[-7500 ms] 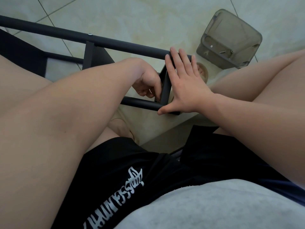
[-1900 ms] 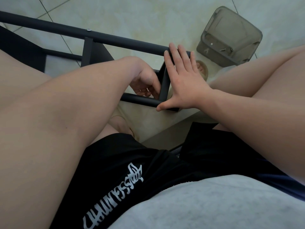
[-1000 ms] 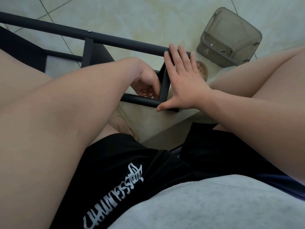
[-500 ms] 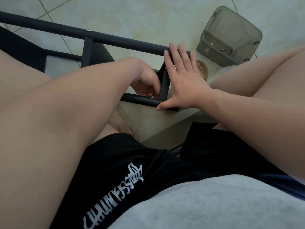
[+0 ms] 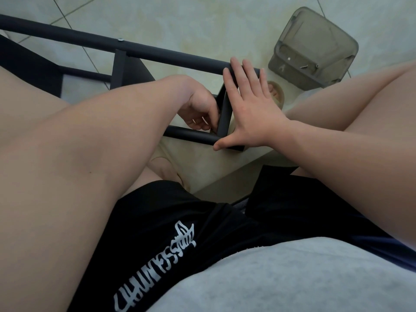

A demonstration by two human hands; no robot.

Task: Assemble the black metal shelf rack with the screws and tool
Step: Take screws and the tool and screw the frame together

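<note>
Unmoved, left forearm (image 5: 135,113) screens left hand (image 5: 200,109) at rack (image 5: 171,57); container (image 5: 315,46) lies beyond.

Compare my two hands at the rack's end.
The right hand lies flat, fingers straight; the left hand is curled. The right hand presses the outer face of the end bar; the left hand sits on its inner side, and what it holds is hidden. Both meet at that bar.

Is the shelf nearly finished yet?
Not yet. Done: a screw already sits in the long top bar above one crosspiece. In hand: the right hand presses flat on the end piece while the left hand works at its other side; what it holds is hidden. Left: loose screws lie in the plastic box, so more joints probably wait.
</note>
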